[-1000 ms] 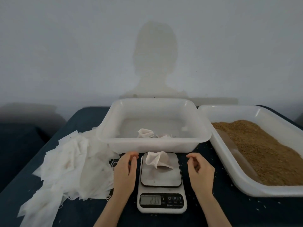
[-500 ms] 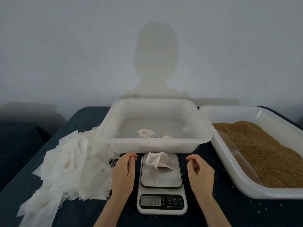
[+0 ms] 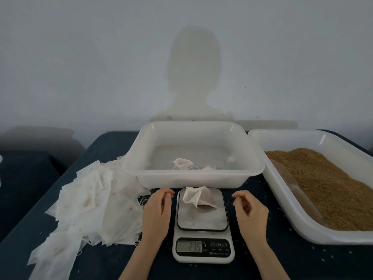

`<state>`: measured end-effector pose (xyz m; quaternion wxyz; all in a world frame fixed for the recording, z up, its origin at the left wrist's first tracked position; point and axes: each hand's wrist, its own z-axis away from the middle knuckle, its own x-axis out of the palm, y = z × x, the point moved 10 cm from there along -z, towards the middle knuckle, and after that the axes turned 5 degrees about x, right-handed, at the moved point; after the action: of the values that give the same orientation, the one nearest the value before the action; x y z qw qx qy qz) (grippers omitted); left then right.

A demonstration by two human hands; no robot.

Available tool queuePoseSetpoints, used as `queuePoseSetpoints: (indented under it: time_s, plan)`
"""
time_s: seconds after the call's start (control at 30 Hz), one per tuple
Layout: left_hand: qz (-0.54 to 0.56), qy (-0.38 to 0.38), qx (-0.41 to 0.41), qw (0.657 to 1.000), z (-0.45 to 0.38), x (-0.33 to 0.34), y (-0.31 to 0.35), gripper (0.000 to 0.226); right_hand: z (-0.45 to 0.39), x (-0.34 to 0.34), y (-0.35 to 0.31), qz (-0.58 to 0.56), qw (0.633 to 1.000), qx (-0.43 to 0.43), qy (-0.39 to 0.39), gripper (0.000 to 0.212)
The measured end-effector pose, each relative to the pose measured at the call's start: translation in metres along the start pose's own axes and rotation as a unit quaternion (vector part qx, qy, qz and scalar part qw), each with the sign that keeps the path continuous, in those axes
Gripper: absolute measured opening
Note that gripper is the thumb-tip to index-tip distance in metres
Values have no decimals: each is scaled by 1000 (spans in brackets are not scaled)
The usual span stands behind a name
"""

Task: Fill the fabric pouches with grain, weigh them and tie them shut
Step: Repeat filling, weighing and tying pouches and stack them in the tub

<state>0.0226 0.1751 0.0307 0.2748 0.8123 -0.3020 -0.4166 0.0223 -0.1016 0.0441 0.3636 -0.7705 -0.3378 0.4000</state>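
Head view: a filled pouch (image 3: 198, 198) sits on the scale (image 3: 202, 225), on the far-left part of the platform, its open top crumpled and facing left, not tied. The display reads approx 23.5, digits a bit blurred. Left hand (image 3: 156, 211) hovers just beside the scale's left edge, fingers loosely curled, holding nothing; it is not touching the pouch. Right hand (image 3: 250, 212) is near the scale's right edge, fingers also loosely curled w/ thumb and forefinger close together, nothing between them. Behind the scale, touching or nearly so, is a clear plastic tub (image 3: 193, 178) w/ two more pouches (image 3: 182, 163) lying inside near its front wall. To the right is a white tray (image 3: 286, 215) holding brown grain (image 3: 327, 184), heaped toward the right side, w/ bare tray floor along the left. On the left a loose heap of empty pouches (image 3: 90, 201) lies on the dark table (image 3: 292, 259), reaching from the tub's corner toward the near edge. A few stray grains dot the table around the scale and tray. A person's shadow (image 3: 193, 77) falls on the wall behind.
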Motion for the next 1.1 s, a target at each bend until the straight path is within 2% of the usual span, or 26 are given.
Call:
queuePoseSetpoints:
  time_s: [0.1,0.17,0.23,0.33,0.47,0.6,0.8,0.87,0.93,1.03,1.1]
  plan:
    - [-2,1,1,1000,0,-1,1,21,1,-5,-18,-55,998,-14,-19,36]
    - [-1,-3,-5,1000,0,0,0,21,2,-1,-37,-51,997,-31,-51,27]
    - [-2,-4,-4,1000,0,1,0,21,5,18,-56,11,992,-39,-122,16]
    - [-7,-11,-5,1000,0,3,-1,23,19,55,-72,171,960,-66,-210,36]
    - [-2,-9,-14,1000,1,1,-1,23,27,82,-78,222,945,-85,-226,55]
    - [5,-19,-22,1000,2,1,-1,22,14,88,-77,297,925,-99,-215,32]
    - [22,-28,0,999,2,2,5,30,-34,68,-85,154,955,-28,-253,20]
    - [20,-43,15,999,2,6,9,31,-55,62,-103,89,962,-24,-257,27]
    - [17,-55,25,998,3,9,11,29,-76,55,-124,36,970,-34,-239,35]
    - [20,-53,27,998,3,9,11,25,-108,54,-141,11,978,-46,-201,32]
    - [16,-54,25,998,3,8,10,26,-125,61,-142,33,982,-52,-176,28]
